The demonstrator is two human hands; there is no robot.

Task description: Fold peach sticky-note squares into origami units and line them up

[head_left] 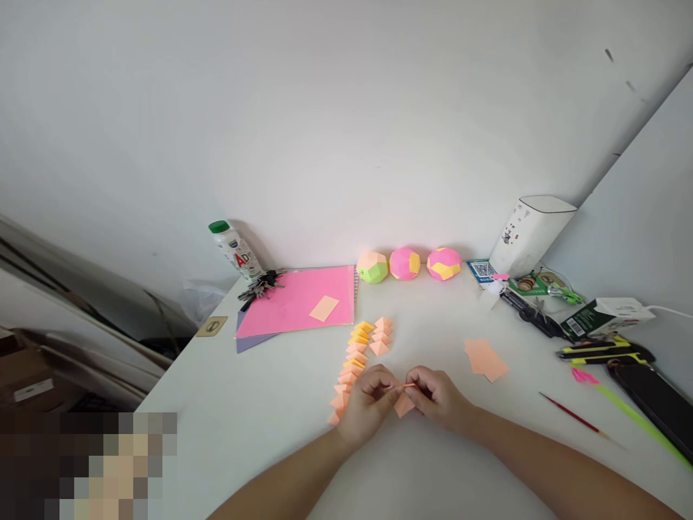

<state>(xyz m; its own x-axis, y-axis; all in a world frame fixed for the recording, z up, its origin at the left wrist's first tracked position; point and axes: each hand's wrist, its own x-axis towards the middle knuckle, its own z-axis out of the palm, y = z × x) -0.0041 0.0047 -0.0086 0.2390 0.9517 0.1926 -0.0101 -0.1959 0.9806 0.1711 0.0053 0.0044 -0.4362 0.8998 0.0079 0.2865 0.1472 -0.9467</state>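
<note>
My left hand [371, 404] and my right hand [436, 397] meet at the front middle of the table, both pinching one small orange paper piece [404, 406]. Its lower part hangs between the fingertips; its upper edge is partly hidden by them. Just beyond my left hand runs a slanting row of folded orange and yellow paper pieces [357, 348], its near end beside the hand. A shorter stack of folded orange pieces [382, 336] lies to its right. Flat orange sheets [486, 359] rest to the right, beyond my right hand.
Three paper balls [405, 263] stand along the wall. Keys [260, 287] and an orange slip [324, 309] lie on a pink sheet [303, 296] near a bottle [235, 249]. On the right are a white container [530, 235], a box [606, 315], cutters [603, 352] and a thin brush [574, 415].
</note>
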